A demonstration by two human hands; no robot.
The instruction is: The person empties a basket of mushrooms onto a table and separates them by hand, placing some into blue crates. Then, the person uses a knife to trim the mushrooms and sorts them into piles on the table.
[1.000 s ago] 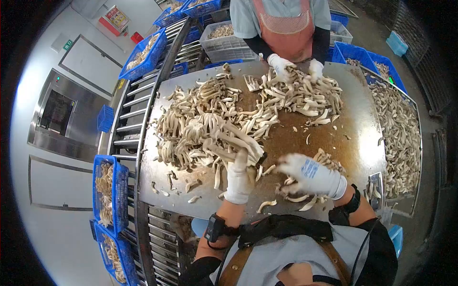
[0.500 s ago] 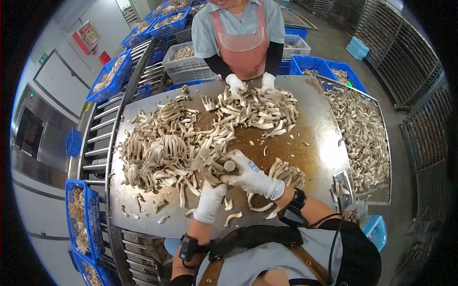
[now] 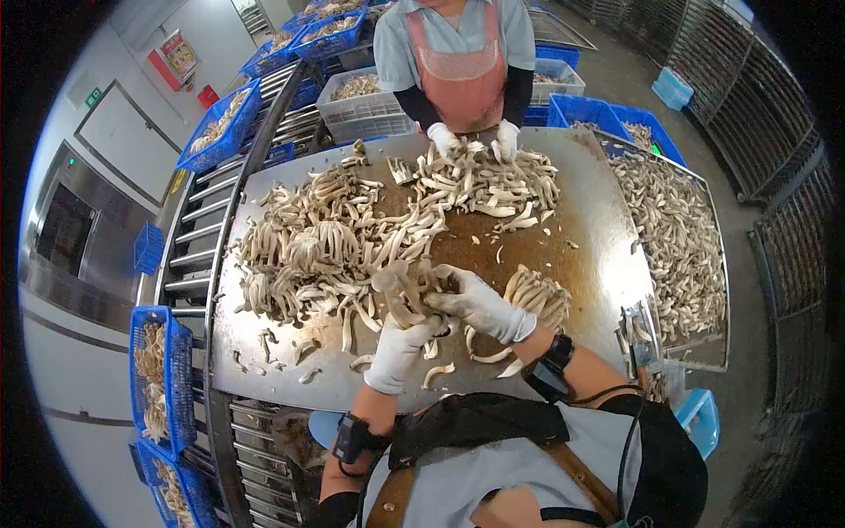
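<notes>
My left hand (image 3: 400, 354), in a white glove, is closed around the lower part of a mushroom cluster (image 3: 407, 297) above the near side of the metal table. The cluster stands up out of the grip, with its caps toward the large pile. My right hand (image 3: 482, 304), gloved too, has its fingers bent against the right side of the cluster; its fingertips are partly hidden. Left of and beyond my hands spreads a big heap of long-stemmed mushrooms (image 3: 304, 238). By my right wrist lies a smaller bundle of mushrooms (image 3: 539, 297).
Across the metal table (image 3: 607, 238), a co-worker's gloved hands (image 3: 444, 139) are at another mushroom pile (image 3: 493, 180). A wide tray (image 3: 726, 304) with loose mushrooms stands at the right. Left is a roller conveyor (image 3: 189, 260) with blue baskets (image 3: 182, 387). Stem scraps lie near the front edge.
The view has shifted, so the table appears farther right and slightly higher. The cluster stands more upright in my left hand, and my right hand has turned at its side.
</notes>
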